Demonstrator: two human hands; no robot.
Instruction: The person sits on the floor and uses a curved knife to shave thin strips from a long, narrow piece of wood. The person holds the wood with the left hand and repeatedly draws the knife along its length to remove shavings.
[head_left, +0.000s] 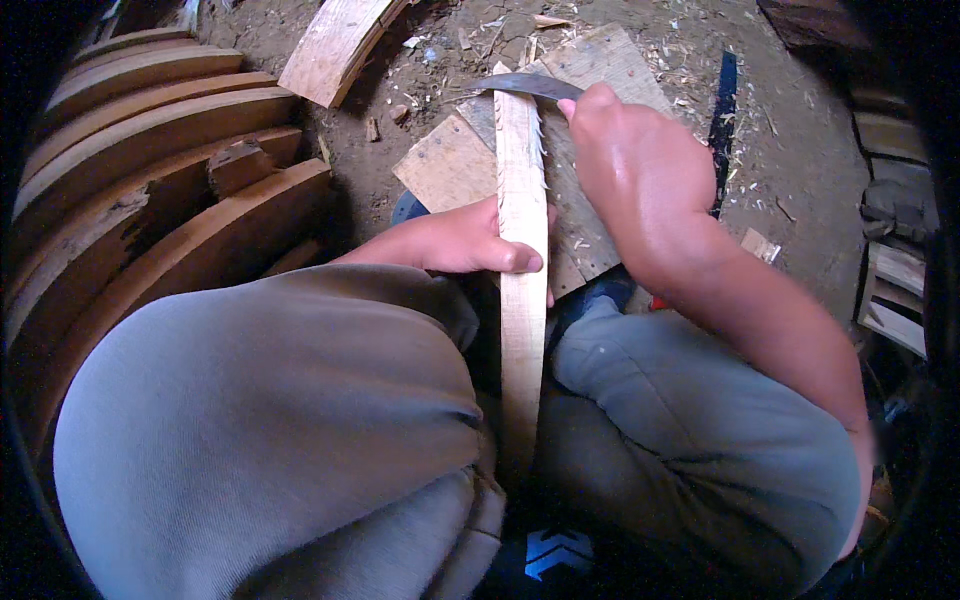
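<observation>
A long, pale strip of wood [522,200] stands lengthwise between my knees, running from my lap away from me. Shaved nicks and curled splinters line both edges of its far part. My left hand [465,238] is closed round the strip near its middle, the thumb lying across its upper face. In my right hand [645,155] is a curved knife [535,84]; the fist hides its handle. Its dark blade lies across the strip close to the far end, pointing left.
Flat boards [610,65] lie on the dirt floor under the strip, with shavings scattered around. Curved planks [150,110] are stacked at the left. Another cut plank [335,50] lies at the far side. A long black strip [724,120] rests beyond my right wrist.
</observation>
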